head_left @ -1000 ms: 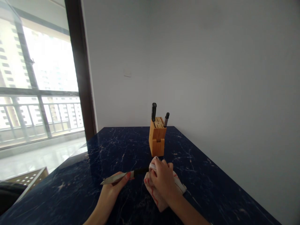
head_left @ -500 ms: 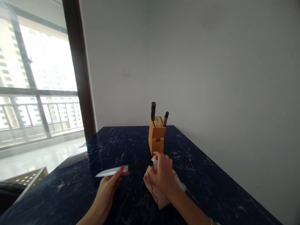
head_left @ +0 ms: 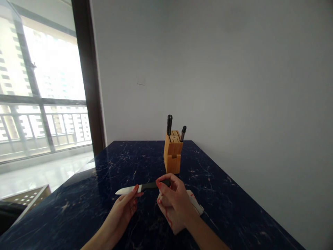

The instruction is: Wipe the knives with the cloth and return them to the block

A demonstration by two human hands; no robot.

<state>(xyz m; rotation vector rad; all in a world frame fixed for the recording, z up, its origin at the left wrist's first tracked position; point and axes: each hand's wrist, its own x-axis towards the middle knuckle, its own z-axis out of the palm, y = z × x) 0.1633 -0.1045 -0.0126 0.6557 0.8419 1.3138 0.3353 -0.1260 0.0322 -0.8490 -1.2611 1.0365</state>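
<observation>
A kitchen knife point(head_left: 142, 188) with a white blade and black handle lies level above the table, its tip pointing left. My left hand point(head_left: 121, 211) holds it from below, with the fingertips at the joint of blade and handle. My right hand point(head_left: 177, 200) pinches the far end of the black handle and hangs just over a folded white cloth point(head_left: 166, 216) with red marks. That cloth lies on the table, partly hidden under my right hand.
A bamboo knife block point(head_left: 172, 156) stands at the table's far edge, holding a black-handled knife point(head_left: 169, 125) and a honing steel or knife handle point(head_left: 183, 133). The dark blue marble table point(head_left: 130, 163) meets a white wall on the right. A balcony window point(head_left: 52, 69) is on the left.
My right hand has moved from pressing on the cloth to the left, onto the knife handle. The knife now sits level between both hands, and the view has tilted slightly.
</observation>
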